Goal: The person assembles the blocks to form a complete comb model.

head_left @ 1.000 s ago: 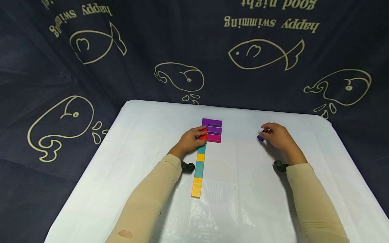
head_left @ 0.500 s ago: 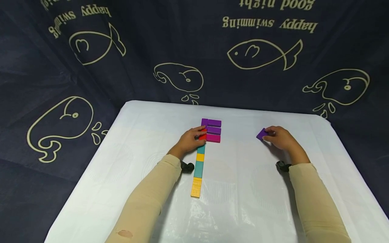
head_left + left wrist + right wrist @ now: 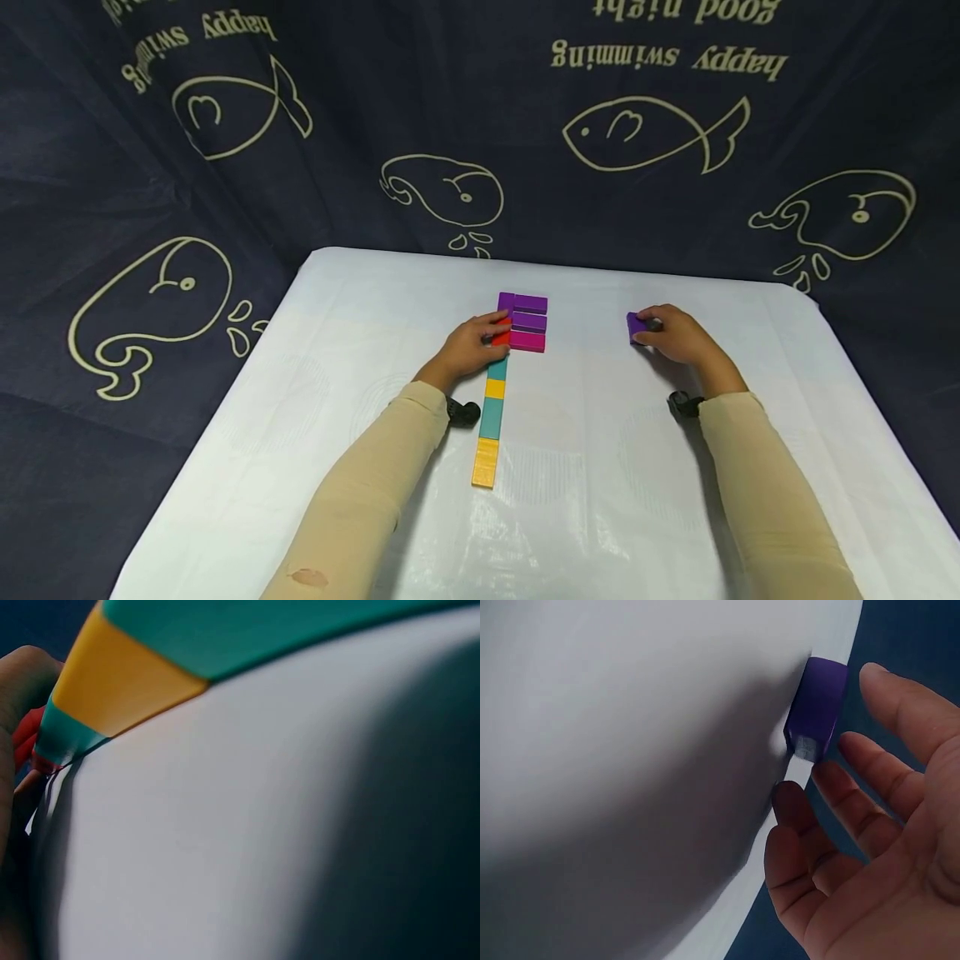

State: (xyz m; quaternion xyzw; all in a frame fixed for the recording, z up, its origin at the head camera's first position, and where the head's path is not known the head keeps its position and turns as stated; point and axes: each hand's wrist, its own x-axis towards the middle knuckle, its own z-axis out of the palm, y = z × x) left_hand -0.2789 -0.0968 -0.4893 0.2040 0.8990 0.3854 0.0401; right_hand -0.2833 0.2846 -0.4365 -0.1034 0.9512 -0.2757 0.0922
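In the head view, my left hand rests across a row of blocks. Its fingertips lie over the red block, with the thumb by the teal block. Red shows behind a finger in the left wrist view. To the right, a small purple block sits on the table, my right hand beside it, thumb and fingertips at its right side. In the right wrist view this purple block stands beyond the loosely bent fingers, with a gap between thumb and block.
Several blocks make a line toward the front, ending in a yellow block. Two purple blocks and a magenta block branch right from its far end. A dark curtain with fish drawings hangs behind the white-covered table.
My right hand has moved out to the right and back left. The purple block beside it has turned and shifted slightly left. My left hand stays in place on the row.
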